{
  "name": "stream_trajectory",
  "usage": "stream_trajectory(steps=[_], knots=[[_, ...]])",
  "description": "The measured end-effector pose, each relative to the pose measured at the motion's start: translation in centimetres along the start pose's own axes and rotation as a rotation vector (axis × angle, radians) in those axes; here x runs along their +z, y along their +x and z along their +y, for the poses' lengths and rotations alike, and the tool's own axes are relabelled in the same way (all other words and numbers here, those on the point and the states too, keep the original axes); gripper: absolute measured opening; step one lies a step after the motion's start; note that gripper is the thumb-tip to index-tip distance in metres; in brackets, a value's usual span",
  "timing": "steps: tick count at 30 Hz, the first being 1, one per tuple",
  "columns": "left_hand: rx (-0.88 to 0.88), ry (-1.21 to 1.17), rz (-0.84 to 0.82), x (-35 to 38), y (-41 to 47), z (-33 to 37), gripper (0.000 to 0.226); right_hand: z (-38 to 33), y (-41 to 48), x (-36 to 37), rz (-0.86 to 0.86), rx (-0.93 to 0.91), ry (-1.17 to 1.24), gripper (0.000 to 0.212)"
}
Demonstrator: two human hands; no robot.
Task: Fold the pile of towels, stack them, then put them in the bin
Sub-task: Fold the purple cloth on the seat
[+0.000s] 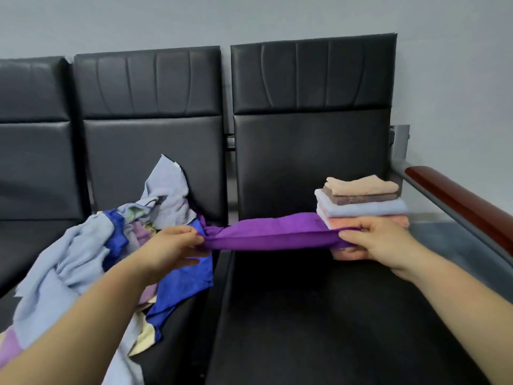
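Fingers [186, 230] of left hand [170, 247] and right hand [381, 241] pinch opposite ends of the taut purple towel [266, 234].

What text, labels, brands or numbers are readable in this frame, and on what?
No readable text anywhere.
A white tag on the pale blue towel in the pile: too small to read.
The purple towel, the folded stack and the black seats: no print or labels visible.
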State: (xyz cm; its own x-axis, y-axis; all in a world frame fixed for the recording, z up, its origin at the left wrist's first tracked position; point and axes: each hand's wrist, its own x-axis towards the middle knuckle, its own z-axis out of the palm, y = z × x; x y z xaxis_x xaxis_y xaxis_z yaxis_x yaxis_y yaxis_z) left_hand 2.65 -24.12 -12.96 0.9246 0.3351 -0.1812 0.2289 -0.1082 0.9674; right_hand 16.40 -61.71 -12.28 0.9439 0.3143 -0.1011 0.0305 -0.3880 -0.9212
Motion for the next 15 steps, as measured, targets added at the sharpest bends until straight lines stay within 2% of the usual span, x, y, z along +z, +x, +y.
stream_trajectory(steps=[2, 4, 7, 10, 12, 15], knots=[[-0.126, 0.34, -0.072, 0.5, -0.4, -2.5, 0.019, 2.9, -0.8, 0.3, -0.043, 0.029, -0.312, 0.012], [-0.159, 0.487, -0.123, 1.1, -0.9, -4.4, 0.021, 4.5, -1.2, 0.7, -0.094, 0.02, -0.445, 0.018], [-0.086, 0.419, -0.043, 1.7, -1.1, -5.7, 0.016, 5.2, -1.5, 1.4, -0.092, -0.042, -0.425, 0.015], [-0.047, 0.194, 0.026, 2.5, -0.9, -5.6, 0.018, 5.8, -1.3, 2.0, -0.066, -0.14, -0.353, 0.019], [-0.124, 0.013, 0.019, 2.9, -1.0, -5.6, 0.027, 5.8, -1.6, 2.2, -0.104, -0.114, -0.407, 0.019], [-0.307, 0.052, -0.045, 2.8, -1.5, -6.1, 0.022, 5.9, -2.1, 1.7, -0.198, 0.047, -0.468, 0.021]])
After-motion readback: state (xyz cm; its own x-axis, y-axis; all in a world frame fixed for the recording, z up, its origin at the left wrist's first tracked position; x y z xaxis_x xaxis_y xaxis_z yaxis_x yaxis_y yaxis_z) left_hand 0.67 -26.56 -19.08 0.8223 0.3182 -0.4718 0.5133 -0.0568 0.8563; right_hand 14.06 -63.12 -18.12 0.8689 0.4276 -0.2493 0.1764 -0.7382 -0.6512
